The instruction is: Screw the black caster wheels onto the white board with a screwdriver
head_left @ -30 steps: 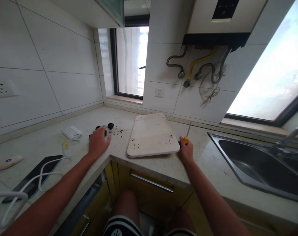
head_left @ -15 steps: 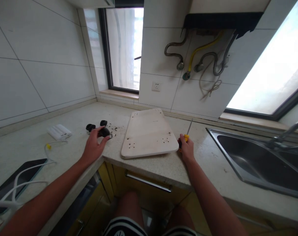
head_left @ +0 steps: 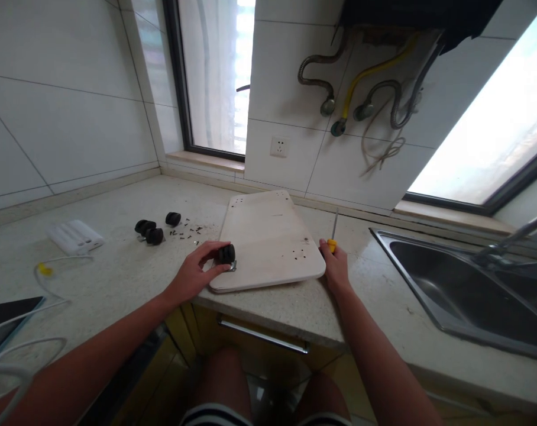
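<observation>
the left hand (head_left: 197, 269) pinches a black wheel (head_left: 226, 254) between thumb and fingers, at the near left corner of a pale board (head_left: 268, 236). the right hand (head_left: 336, 267) is closed around a yellow screwdriver (head_left: 332, 245), its shaft pointing up, beside the board's right edge. on the counter (head_left: 126, 281), left of the board, lie small screws (head_left: 199, 229), more black wheels (head_left: 154, 236) and a white box (head_left: 75, 238).

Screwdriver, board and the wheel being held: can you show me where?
Screwdriver (head_left: 332, 245): head view, on the yellow part of its handle.
Board (head_left: 266, 239): head view, on its flat top.
Held wheel (head_left: 226, 254): head view, on its black part.
</observation>
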`<control>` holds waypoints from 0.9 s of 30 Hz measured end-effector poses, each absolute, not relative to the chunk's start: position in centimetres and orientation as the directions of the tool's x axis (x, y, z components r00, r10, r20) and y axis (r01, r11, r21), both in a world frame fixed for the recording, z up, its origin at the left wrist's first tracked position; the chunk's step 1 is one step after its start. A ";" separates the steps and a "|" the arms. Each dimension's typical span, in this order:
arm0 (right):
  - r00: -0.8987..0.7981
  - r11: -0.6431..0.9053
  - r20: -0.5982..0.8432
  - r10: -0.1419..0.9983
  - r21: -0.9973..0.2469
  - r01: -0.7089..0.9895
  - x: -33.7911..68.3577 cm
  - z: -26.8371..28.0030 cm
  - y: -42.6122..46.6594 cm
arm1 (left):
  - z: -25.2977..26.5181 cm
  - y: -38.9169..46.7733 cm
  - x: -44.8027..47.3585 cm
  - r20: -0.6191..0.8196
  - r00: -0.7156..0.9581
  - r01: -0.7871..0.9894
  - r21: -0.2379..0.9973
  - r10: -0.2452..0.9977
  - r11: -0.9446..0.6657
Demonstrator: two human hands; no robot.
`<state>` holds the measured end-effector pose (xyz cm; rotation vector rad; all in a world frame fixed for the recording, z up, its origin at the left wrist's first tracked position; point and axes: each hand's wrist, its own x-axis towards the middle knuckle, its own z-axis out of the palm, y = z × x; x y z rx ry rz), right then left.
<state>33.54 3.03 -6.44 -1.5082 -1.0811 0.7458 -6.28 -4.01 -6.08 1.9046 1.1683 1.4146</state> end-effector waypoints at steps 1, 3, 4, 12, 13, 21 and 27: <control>0.386 -0.002 0.097 0.917 -0.969 0.247 33.5 -6.5 3.1 | -6.0 -4.0 -6.2 0.511 0.105 0.343 0.787 0.853 -0.513; 0.383 0.002 0.105 0.918 -0.965 0.262 33.5 -6.7 3.2 | -5.7 -3.9 -6.0 0.520 0.117 0.373 0.767 0.846 -0.523; 0.382 0.003 0.109 0.918 -0.964 0.267 33.6 -6.8 3.2 | -5.6 -4.0 -6.0 0.529 0.117 0.397 0.751 0.841 -0.528; 0.383 0.004 0.115 0.916 -0.960 0.279 33.7 -6.8 3.1 | -5.5 -4.1 -6.2 0.566 0.116 0.464 0.696 0.816 -0.548; 0.383 0.003 0.114 0.917 -0.960 0.279 33.7 -6.7 3.1 | -5.6 -4.1 -6.2 0.565 0.112 0.458 0.700 0.817 -0.547; 0.384 0.007 0.121 0.916 -0.959 0.285 33.7 -6.8 3.0 | -5.6 -4.4 -5.7 0.554 0.118 0.451 0.710 0.824 -0.541; 0.376 0.026 0.143 0.915 -0.954 0.298 33.8 -6.9 3.0 | -3.9 -3.0 -8.3 0.532 0.013 0.488 0.736 0.847 -0.469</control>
